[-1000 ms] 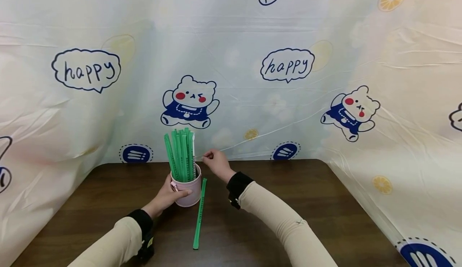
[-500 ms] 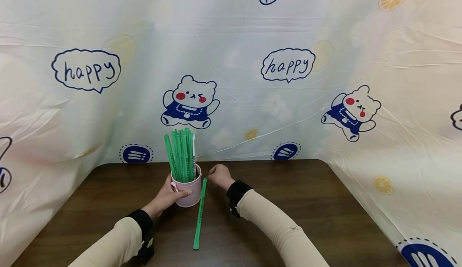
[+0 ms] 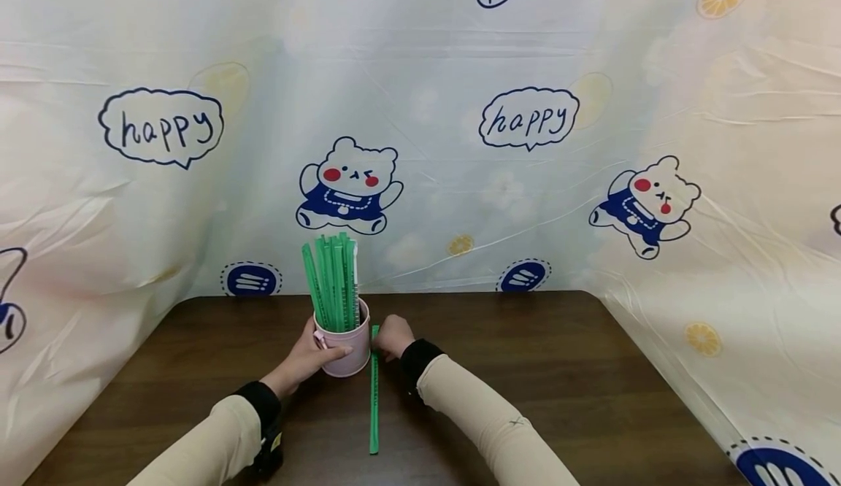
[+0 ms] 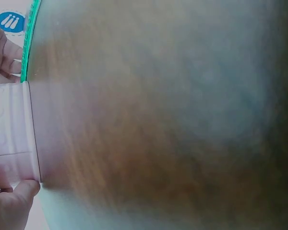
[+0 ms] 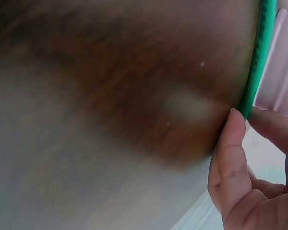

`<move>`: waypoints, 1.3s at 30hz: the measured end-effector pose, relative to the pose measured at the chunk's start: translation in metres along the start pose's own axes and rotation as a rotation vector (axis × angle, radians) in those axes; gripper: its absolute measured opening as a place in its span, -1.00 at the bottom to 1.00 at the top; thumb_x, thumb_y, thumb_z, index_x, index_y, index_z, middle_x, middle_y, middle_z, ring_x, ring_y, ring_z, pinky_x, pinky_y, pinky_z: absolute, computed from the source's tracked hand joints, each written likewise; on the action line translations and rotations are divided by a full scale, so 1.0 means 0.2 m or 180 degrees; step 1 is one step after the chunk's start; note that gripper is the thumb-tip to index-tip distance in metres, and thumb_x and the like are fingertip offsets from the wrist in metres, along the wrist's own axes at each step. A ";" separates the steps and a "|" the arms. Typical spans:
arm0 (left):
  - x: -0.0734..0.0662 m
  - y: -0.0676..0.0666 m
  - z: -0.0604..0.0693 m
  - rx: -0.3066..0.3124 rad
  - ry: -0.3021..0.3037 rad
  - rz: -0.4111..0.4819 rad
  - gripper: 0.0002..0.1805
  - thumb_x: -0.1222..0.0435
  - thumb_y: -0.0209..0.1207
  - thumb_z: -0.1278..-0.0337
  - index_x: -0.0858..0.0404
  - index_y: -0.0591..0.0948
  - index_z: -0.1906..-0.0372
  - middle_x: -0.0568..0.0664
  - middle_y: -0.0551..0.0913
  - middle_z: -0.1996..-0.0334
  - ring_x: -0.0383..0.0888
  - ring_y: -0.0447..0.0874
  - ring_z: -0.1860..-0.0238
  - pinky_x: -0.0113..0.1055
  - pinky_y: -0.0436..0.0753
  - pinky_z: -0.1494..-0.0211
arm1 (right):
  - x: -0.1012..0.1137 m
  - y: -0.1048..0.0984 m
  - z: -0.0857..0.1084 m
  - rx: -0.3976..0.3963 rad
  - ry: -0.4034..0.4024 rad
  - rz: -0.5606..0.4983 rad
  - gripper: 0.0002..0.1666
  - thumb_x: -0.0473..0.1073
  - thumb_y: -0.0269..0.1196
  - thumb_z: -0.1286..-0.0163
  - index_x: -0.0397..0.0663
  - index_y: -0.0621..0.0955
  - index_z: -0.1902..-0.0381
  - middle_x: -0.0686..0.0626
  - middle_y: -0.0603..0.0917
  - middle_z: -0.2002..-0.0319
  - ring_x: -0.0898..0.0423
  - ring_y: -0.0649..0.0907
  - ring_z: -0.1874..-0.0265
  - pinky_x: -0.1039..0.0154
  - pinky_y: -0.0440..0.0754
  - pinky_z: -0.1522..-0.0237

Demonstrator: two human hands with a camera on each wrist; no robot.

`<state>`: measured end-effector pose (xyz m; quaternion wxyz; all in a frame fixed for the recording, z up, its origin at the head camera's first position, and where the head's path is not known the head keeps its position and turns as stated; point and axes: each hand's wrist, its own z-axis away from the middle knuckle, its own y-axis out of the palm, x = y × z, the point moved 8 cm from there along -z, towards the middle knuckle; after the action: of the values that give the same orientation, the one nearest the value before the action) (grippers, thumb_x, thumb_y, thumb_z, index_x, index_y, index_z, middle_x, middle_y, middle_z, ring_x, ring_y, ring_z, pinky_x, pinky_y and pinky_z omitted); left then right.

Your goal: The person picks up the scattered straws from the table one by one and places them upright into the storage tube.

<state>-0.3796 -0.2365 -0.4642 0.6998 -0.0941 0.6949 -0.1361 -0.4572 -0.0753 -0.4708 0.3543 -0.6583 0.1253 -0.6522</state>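
A pink cup point(image 3: 348, 355) stands on the table, filled with several green wrapped straws point(image 3: 333, 285) and one white-edged one at their right side. My left hand point(image 3: 305, 358) holds the cup from its left, thumb across the front; the left wrist view shows the thumb point(image 4: 20, 199) against the cup wall. Right of the cup, one loose green straw point(image 3: 374, 406) lies on the table, pointing away from me. My right hand point(image 3: 394, 336) pinches its far end. In the right wrist view, thumb and finger point(image 5: 230, 148) meet on either side of that straw point(image 5: 259, 62).
The brown wooden table point(image 3: 525, 384) reaches back to a pale hanging cloth point(image 3: 434, 143) printed with bears and orange slices. This cloth also falls along the left and right sides of the table.
My right hand has come down from beside the straw tops to the loose straw and taken its far end. The straw's near end has swung right. My left hand keeps its hold.
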 end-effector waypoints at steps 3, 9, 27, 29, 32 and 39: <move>0.00 0.00 -0.01 0.0003 0.0027 0.0008 0.15 0.21 0.32 -0.24 0.28 -0.27 -0.61 0.33 0.11 -0.54 0.27 0.18 -0.51 0.28 0.18 -0.60 | 0.01 0.00 0.01 -0.0037 -0.0052 0.0030 -0.47 -0.40 0.37 -0.17 -0.03 0.37 0.84 0.00 0.44 0.78 0.14 0.48 0.84 0.30 0.55 0.76; 0.01 0.00 -0.02 0.0015 0.0069 -0.0001 0.14 0.23 0.32 -0.24 0.28 -0.26 -0.61 0.33 0.13 -0.52 0.27 0.20 -0.50 0.29 0.18 -0.59 | 0.03 -0.01 0.03 -0.0094 -0.0115 0.0050 -0.56 -0.42 0.38 -0.16 -0.09 0.43 0.77 -0.04 0.51 0.71 0.11 0.55 0.79 0.26 0.60 0.72; -0.02 0.00 -0.03 0.0070 0.0049 -0.0060 0.18 0.20 0.34 -0.23 0.32 -0.30 -0.61 0.37 0.07 -0.54 0.31 0.17 -0.51 0.32 0.16 -0.59 | 0.05 -0.07 0.03 -0.0075 -0.0002 0.0711 -0.47 -0.38 0.34 -0.25 -0.02 0.31 0.77 0.02 0.38 0.71 0.14 0.40 0.75 0.34 0.40 0.65; -0.02 0.01 -0.03 0.0072 0.0040 -0.0066 0.18 0.20 0.34 -0.23 0.33 -0.29 -0.61 0.37 0.08 -0.54 0.31 0.18 -0.51 0.32 0.17 -0.59 | 0.04 -0.10 0.02 -0.0066 0.0087 0.0569 -0.48 -0.37 0.40 -0.21 -0.05 0.37 0.78 -0.01 0.45 0.74 0.14 0.48 0.80 0.32 0.50 0.70; -0.02 0.01 -0.03 0.0055 0.0038 -0.0052 0.17 0.21 0.35 -0.23 0.33 -0.28 -0.61 0.37 0.09 -0.53 0.31 0.19 -0.50 0.30 0.18 -0.58 | 0.05 -0.18 0.01 -0.0150 0.0158 0.0394 -0.53 -0.36 0.43 -0.19 -0.10 0.43 0.76 -0.03 0.50 0.76 0.03 0.63 0.76 0.26 0.65 0.63; 0.00 0.00 -0.02 0.0049 -0.0014 -0.0051 0.18 0.20 0.35 -0.24 0.33 -0.29 -0.61 0.37 0.07 -0.54 0.32 0.16 -0.51 0.32 0.15 -0.59 | 0.21 -0.49 0.01 -0.0394 -0.0257 -0.0094 -0.87 -0.37 0.30 -0.36 -0.29 0.57 0.39 -0.04 0.58 0.49 -0.15 0.76 0.36 0.07 0.78 0.22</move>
<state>-0.3837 -0.2357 -0.4637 0.7010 -0.0946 0.6914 -0.1469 -0.4804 -0.0308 -0.3754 0.3080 -0.7065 0.1413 -0.6213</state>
